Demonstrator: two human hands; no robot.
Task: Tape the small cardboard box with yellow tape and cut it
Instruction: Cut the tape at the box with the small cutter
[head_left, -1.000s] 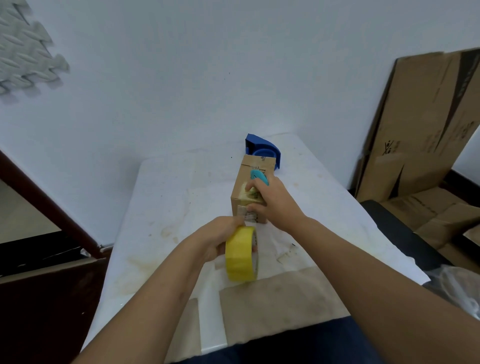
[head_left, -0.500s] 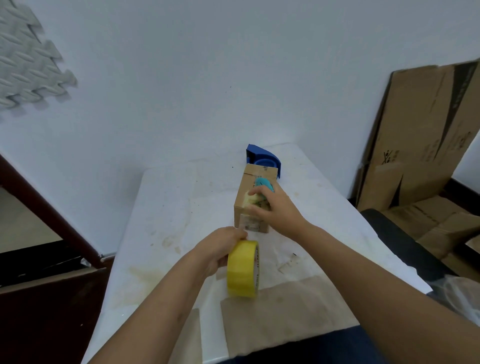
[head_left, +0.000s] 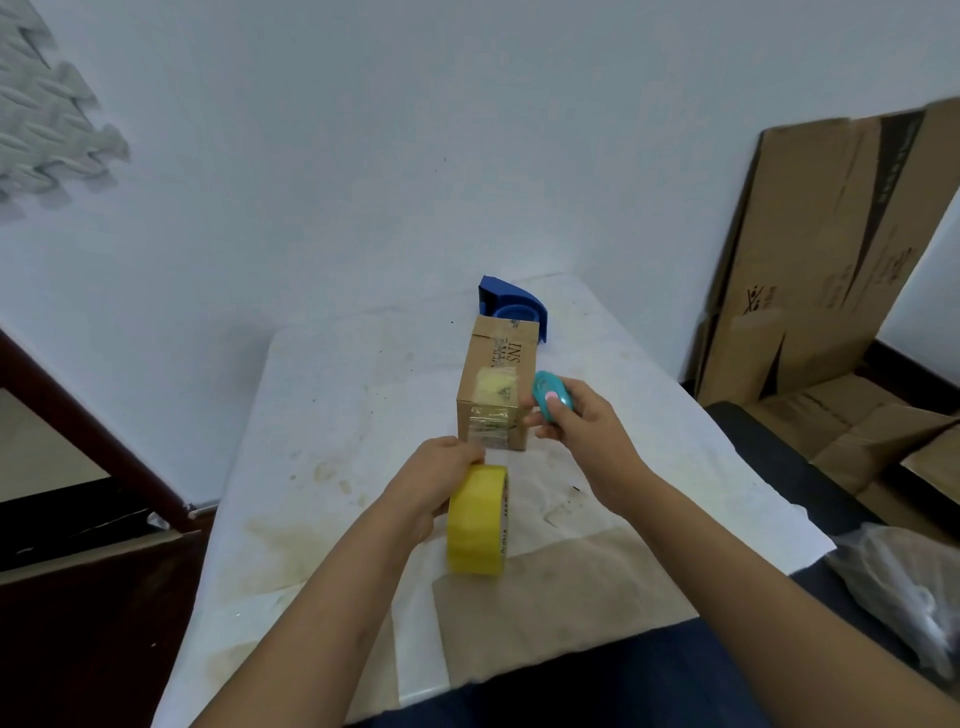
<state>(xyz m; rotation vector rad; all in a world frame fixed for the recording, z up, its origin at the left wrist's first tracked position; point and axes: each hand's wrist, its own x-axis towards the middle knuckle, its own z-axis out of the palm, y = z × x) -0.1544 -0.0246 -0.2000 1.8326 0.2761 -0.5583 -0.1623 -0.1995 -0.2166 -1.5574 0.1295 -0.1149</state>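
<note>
The small cardboard box lies on the white table, with a strip of yellow tape stuck over its near top edge. My left hand grips the yellow tape roll, held upright just in front of the box. A stretch of tape runs from the roll to the box's front face. My right hand holds a small teal cutter with a pink button, right of the box's near corner and off its top.
A blue tape dispenser stands behind the box near the wall. Flattened cardboard leans against the wall at right, above more boxes on the floor. A plastic bag lies at the right edge. A dark wooden cabinet is left of the table.
My right hand has lifted off the box top and moved right with the teal cutter, uncovering the yellow tape strip. The left hand keeps the roll in nearly the same place.
</note>
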